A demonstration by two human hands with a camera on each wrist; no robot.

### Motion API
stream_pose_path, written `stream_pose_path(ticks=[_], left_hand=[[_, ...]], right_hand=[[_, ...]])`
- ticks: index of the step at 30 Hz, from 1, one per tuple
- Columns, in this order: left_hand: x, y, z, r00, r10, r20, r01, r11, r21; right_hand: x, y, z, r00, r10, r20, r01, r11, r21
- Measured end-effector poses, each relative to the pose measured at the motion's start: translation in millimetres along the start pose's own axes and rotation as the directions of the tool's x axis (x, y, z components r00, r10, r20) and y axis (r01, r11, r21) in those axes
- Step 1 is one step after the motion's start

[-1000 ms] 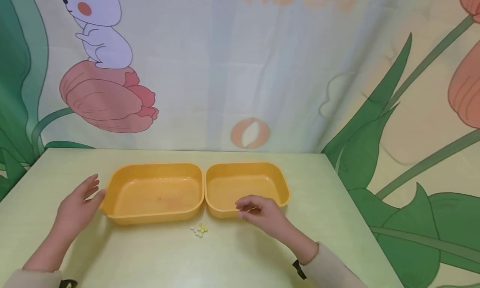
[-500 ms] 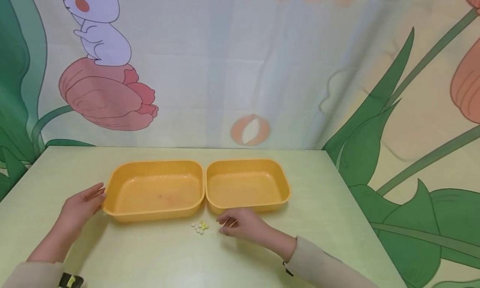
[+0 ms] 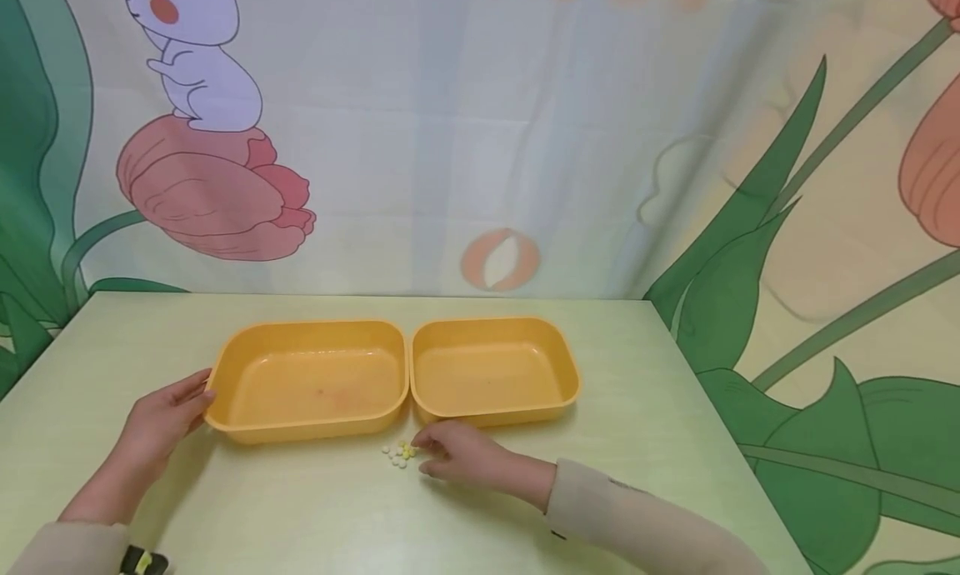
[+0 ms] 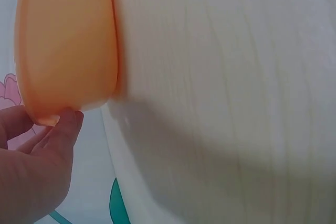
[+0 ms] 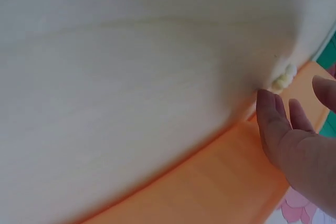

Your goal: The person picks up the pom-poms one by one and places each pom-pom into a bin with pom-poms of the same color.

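Observation:
Two yellow plastic trays stand side by side, the larger tray (image 3: 315,432) on the left and the smaller tray (image 3: 487,417) on the right. My left hand (image 3: 157,417) holds the outer end of the larger tray; in the left wrist view its thumb (image 4: 68,124) lies against the outer wall with the rim between thumb and fingers. In front of the trays lies a small cluster of white and yellow pellets (image 3: 399,454). My right hand (image 3: 465,454) is at their right side, thumb and fingers apart, fingertips beside the nearest pellets. Contact with them is unclear.
Both trays sit on a pale green table (image 3: 300,517). Behind it hangs a printed curtain (image 3: 360,142) with a rabbit and flowers. Tabletop extends in front of the pellets and to the right of the smaller tray.
My right hand has come down and left from above the smaller tray's front rim to the pellets. My left hand has moved slightly onto the larger tray's end. The pellets look unmoved.

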State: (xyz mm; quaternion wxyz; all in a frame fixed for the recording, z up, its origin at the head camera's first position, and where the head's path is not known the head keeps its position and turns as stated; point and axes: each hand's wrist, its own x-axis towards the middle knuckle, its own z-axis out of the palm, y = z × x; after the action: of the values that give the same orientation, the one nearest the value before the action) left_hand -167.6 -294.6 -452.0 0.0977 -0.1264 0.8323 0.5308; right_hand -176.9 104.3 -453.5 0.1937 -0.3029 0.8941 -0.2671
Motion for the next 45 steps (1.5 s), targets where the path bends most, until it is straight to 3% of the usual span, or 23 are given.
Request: stream_pose_path(ticks=[13,32,40,45], left_hand=[[2.7,-4.5,-0.5,1.000,-0.009,-0.021,0.009,1.000,0.016],[3.2,-2.2,1.0,0.999,-0.029,-0.026,0.030,0.998,0.056],[2.0,-2.2,1.2,0.999,-0.031,-0.022,0.032,0.999,0.036],[2.4,-1.5,1.8,0.999,-0.049,-0.019,0.049,0.999,0.007]], right_hand=[[17,4,8,1.000,-0.015,-0.014,0.014,1.000,-0.028],[21,7,16,0.995,-0.055,-0.079,0.047,0.994,-0.099],[19,7,10,0.998,-0.004,-0.062,0.008,0.998,0.062],[15,5,6,0.998,0.008,-0.064,-0.001,0.994,0.107]])
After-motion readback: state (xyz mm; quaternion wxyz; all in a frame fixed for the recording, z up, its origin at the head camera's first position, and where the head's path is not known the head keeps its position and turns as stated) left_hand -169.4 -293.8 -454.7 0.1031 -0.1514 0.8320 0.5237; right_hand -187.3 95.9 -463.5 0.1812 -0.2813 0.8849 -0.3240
